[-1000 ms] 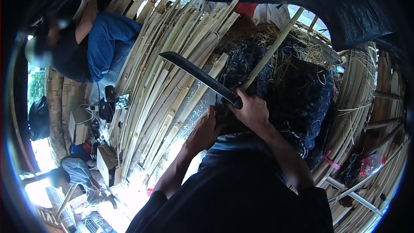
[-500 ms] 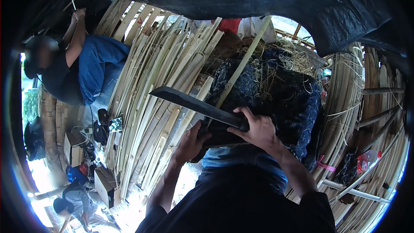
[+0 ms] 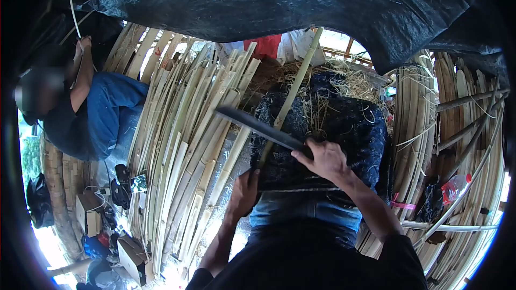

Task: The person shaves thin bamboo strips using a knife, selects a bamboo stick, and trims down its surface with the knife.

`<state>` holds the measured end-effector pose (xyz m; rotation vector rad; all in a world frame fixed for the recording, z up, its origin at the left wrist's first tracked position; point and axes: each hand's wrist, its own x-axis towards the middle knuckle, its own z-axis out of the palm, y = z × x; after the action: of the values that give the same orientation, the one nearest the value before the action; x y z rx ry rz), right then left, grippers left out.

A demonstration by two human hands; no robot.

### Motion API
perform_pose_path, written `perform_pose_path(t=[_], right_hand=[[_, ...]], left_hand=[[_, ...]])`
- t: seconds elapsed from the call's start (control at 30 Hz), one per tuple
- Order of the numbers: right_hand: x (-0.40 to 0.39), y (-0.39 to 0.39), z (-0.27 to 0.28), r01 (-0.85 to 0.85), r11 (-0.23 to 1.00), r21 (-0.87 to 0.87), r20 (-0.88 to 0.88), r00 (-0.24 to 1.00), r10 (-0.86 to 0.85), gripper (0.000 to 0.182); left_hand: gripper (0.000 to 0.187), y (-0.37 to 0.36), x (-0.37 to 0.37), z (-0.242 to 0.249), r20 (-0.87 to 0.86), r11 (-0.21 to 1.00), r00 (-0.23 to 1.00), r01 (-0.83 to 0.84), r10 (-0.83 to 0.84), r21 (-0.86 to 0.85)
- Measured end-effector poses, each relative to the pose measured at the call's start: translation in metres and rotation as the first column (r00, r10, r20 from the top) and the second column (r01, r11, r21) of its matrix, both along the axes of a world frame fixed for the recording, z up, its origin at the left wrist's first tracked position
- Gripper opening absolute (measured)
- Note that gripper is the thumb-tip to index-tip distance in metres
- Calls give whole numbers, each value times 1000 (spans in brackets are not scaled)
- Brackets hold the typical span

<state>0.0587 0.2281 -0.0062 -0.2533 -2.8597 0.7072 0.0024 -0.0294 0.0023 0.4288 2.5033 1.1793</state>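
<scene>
My right hand (image 3: pixel 327 160) is closed round the handle of a long dark-bladed knife (image 3: pixel 260 128), whose blade points to the upper left and crosses over a bamboo strip (image 3: pixel 296 86). The strip slants up and away from me. My left hand (image 3: pixel 244 193) grips the strip's near end, just below the blade. Under the strip, a dark, worn cloth (image 3: pixel 344 139) with bits of straw on it covers my lap.
Long split bamboo strips (image 3: pixel 183 129) lie in a pile to the left. A co-worker in blue jeans (image 3: pixel 110 102) sits beyond them. More strips (image 3: pixel 414 107) stand at the right, near a plastic bottle (image 3: pixel 457 187). Black sheeting (image 3: pixel 258 0) hangs overhead.
The knife and my right hand have shifted right relative to the strip. My left hand has moved slightly down and is wrapped round the strip's near end. The whole view has shifted.
</scene>
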Motion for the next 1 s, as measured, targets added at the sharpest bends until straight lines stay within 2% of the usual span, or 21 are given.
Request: perform_pose_path(t=[0.07, 0.1, 0.13, 0.17, 0.23, 0.27, 0.3, 0.37, 0.4, 0.47, 0.5, 0.57, 0.6, 0.67, 0.7, 0.77, 0.83, 0.87, 0.93, 0.97, 1.0], right_hand=[[1, -13, -17, -140, 990, 18, 164, 977, 135, 55], [1, -20, -19, -185, 981, 52, 116, 977, 178, 57], [2, -25, -21, -221, 974, 52, 117, 970, 214, 58], [2, -28, -22, -257, 965, 52, 119, 961, 250, 59], [-1, -28, -19, -290, 955, 56, 176, 945, 276, 60], [-3, -27, -17, -323, 945, 58, 227, 926, 302, 61], [-4, -27, -16, -320, 945, 62, 230, 926, 299, 61], [-5, -26, -15, -355, 933, 63, 212, 918, 335, 63], [-5, -25, -15, -354, 933, 66, 216, 918, 333, 63], [-5, -23, -17, -366, 920, 143, 90, 930, 356, 63], [-14, -11, -18, -369, 918, 146, 93, 929, 359, 63], [-33, 16, -23, -213, 962, 170, 253, 953, 167, 62], [-31, 15, -30, -224, 960, 169, 264, 948, 175, 62], [-37, 18, -44, -88, 975, 205, 95, 993, 70, 61], [-32, 13, -37, -59, 969, 240, 48, 998, 49, 61], [-22, 5, -38, -98, 980, 171, 101, 992, 82, 62], [-14, -13, -19, -239, 969, 62, 346, 916, 203, 58], [-7, -19, -33, -320, 930, 180, 124, 945, 302, 62], [-4, -20, -31, -351, 914, 205, 126, 935, 331, 63], [-6, -16, -30, -381, 893, 241, 124, 924, 361, 65], [-19, 2, -29, -383, 897, 220, 237, 913, 332, 69]], left_hand=[[19, -7, 7, -23, 7, 1000, 1000, 11, -11, -2], [16, -4, 11, -27, 25, 1000, 999, 21, -21, 8], [14, 0, 15, -31, -177, 1000, 984, 21, -20, 5], [14, 1, 18, -34, -175, 1000, 984, 22, -20, 9], [13, 12, 18, -4, -5, 998, 1000, -7, 6, -60], [14, 13, 20, -4, -13, 995, 1000, -5, 4, -97], [14, 12, 22, -11, -11, 996, 1000, -2, 1, -92], [14, 9, 27, -26, -261, 999, 965, 1, -13, -48], [14, 12, 27, -21, -259, 999, 966, 3, -14, -44], [14, 16, 27, -7, -60, 991, 998, -29, 21, -128], [14, 17, 28, -10, -59, 992, 998, -32, 25, -125], [14, 10, 33, -19, -277, 993, 961, -32, 0, -114], [14, 11, 34, -20, -265, 993, 964, -40, 9, -112], [16, 18, 22, -20, -167, 994, 986, -12, -6, -106], [16, 21, 18, -20, -181, 996, 983, -13, -3, -87], [17, 13, 28, -14, -19, 987, 1000, -11, 8, -162], [17, 19, 25, -13, -47, 984, 999, -5, -3, -180], [17, 20, 25, -7, -19, 985, 1000, -13, 9, -175], [17, 18, 31, -5, 18, 984, 1000, -22, 25, -177], [15, 16, 33, -11, -44, 989, 999, -28, 21, -148], [15, 17, 31, -16, -114, 993, 993, -31, 18, -116]])
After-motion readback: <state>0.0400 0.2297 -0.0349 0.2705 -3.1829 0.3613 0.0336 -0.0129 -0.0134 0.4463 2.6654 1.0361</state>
